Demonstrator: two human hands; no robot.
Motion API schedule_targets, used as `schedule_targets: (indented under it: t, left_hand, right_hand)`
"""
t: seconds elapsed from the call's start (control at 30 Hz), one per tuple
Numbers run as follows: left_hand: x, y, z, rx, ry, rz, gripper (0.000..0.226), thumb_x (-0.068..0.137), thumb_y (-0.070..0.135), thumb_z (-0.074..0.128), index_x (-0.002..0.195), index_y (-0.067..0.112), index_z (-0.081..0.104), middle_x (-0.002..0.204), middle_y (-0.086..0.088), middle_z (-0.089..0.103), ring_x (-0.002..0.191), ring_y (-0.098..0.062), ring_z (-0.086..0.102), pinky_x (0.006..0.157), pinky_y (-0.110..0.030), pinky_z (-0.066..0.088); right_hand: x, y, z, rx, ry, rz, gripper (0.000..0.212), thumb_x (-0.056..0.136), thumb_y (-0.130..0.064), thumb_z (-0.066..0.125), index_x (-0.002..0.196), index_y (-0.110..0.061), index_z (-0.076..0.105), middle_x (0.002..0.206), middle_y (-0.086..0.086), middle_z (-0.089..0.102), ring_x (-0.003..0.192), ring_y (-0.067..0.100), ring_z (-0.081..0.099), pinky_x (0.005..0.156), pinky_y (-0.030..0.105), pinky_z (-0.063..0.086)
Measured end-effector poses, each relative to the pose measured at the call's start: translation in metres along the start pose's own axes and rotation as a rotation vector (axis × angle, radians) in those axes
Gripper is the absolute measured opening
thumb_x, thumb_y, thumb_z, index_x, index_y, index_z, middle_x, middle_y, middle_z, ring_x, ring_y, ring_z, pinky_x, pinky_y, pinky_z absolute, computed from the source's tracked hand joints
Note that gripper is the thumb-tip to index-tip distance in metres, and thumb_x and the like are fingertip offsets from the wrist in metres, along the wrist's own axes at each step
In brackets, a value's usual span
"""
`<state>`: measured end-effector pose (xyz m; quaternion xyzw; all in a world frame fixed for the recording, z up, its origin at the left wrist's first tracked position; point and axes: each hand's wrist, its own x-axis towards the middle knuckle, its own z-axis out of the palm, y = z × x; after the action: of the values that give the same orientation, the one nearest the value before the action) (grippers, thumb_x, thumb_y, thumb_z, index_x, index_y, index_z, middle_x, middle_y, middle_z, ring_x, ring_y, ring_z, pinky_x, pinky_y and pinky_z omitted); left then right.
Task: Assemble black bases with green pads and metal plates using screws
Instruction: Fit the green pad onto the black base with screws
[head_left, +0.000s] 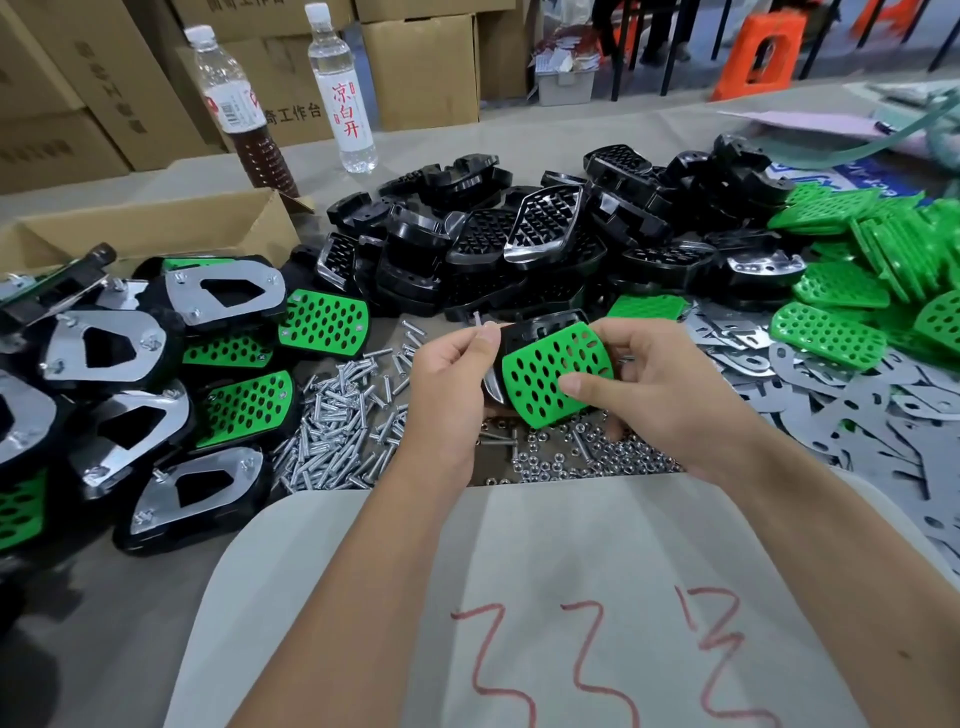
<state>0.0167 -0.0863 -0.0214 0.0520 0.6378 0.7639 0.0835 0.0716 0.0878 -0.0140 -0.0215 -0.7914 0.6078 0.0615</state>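
Observation:
My right hand (654, 379) grips a black base (524, 332) with a green perforated pad (550, 374) laid on top, thumb pressing the pad's face. My left hand (457, 374) pinches a single screw (477, 319) between thumb and fingers, just left of the base's top corner. Loose screws (343, 421) lie in a heap under and left of my hands. Small nuts (571, 457) are scattered below the held part.
Unassembled black bases (519, 244) are piled behind. Green pads (857, 291) and flat metal plates (831, 395) lie at the right. Finished assemblies (156, 374) are stacked on the left by a cardboard box (156, 228). Two bottles (291, 93) stand behind.

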Motion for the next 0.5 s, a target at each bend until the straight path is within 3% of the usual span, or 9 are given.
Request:
schedule_targets:
  t: [0.03, 0.1, 0.2, 0.3, 0.4, 0.5]
  left_hand:
    - [-0.001, 0.001, 0.0, -0.006, -0.008, -0.006, 0.038, 0.109, 0.021, 0.053, 0.084, 0.018, 0.082, 0.096, -0.021, 0.078, 0.081, -0.033, 0.073, 0.074, -0.059, 0.062]
    - [-0.002, 0.003, 0.0, -0.031, -0.02, -0.034, 0.041, 0.109, 0.021, 0.053, 0.081, 0.016, 0.082, 0.092, -0.019, 0.078, 0.078, -0.03, 0.075, 0.066, -0.052, 0.064]
    - [-0.004, 0.005, 0.003, -0.098, -0.02, -0.063, 0.042, 0.108, 0.019, 0.053, 0.077, 0.016, 0.082, 0.088, -0.013, 0.079, 0.074, -0.026, 0.076, 0.058, -0.045, 0.065]
    - [-0.003, 0.003, 0.006, -0.042, 0.041, -0.042, 0.038, 0.107, 0.02, 0.056, 0.077, 0.016, 0.079, 0.082, -0.007, 0.077, 0.071, -0.021, 0.075, 0.06, -0.046, 0.065]
    - [0.0, 0.0, 0.006, 0.003, 0.117, -0.019, 0.019, 0.097, 0.027, 0.067, 0.082, 0.015, 0.072, 0.089, -0.015, 0.074, 0.083, -0.031, 0.073, 0.08, -0.062, 0.062]
    - [0.0, 0.003, 0.005, 0.012, 0.198, -0.04, 0.023, 0.078, 0.037, 0.071, 0.082, 0.017, 0.061, 0.099, -0.021, 0.069, 0.103, -0.045, 0.068, 0.099, -0.071, 0.051]
  right_hand:
    - [-0.001, 0.0, 0.0, 0.015, -0.014, 0.0, 0.016, 0.093, -0.009, 0.075, 0.106, -0.02, 0.076, 0.097, 0.005, 0.079, 0.075, 0.053, 0.063, 0.048, 0.033, 0.05]
    - [-0.002, 0.0, 0.002, 0.101, 0.023, 0.031, 0.015, 0.095, -0.008, 0.072, 0.107, -0.017, 0.077, 0.099, 0.007, 0.079, 0.064, 0.047, 0.059, 0.047, 0.032, 0.051]
    - [0.0, -0.004, -0.002, 0.433, 0.098, 0.122, 0.015, 0.102, -0.009, 0.061, 0.113, -0.007, 0.071, 0.099, 0.01, 0.078, 0.051, 0.01, 0.052, 0.045, 0.026, 0.051]
    - [0.001, -0.003, -0.01, 0.594, 0.162, 0.144, 0.019, 0.107, -0.012, 0.051, 0.117, -0.005, 0.065, 0.098, 0.007, 0.074, 0.059, 0.01, 0.053, 0.044, 0.025, 0.044]
    - [0.0, -0.002, -0.008, 0.498, 0.264, 0.069, 0.016, 0.108, -0.009, 0.049, 0.121, -0.01, 0.058, 0.102, 0.013, 0.069, 0.056, 0.011, 0.05, 0.038, 0.022, 0.035]
    - [-0.001, -0.002, -0.001, 0.422, 0.297, -0.013, 0.03, 0.105, -0.004, 0.053, 0.123, -0.028, 0.058, 0.101, 0.008, 0.065, 0.053, 0.012, 0.051, 0.04, 0.02, 0.035]
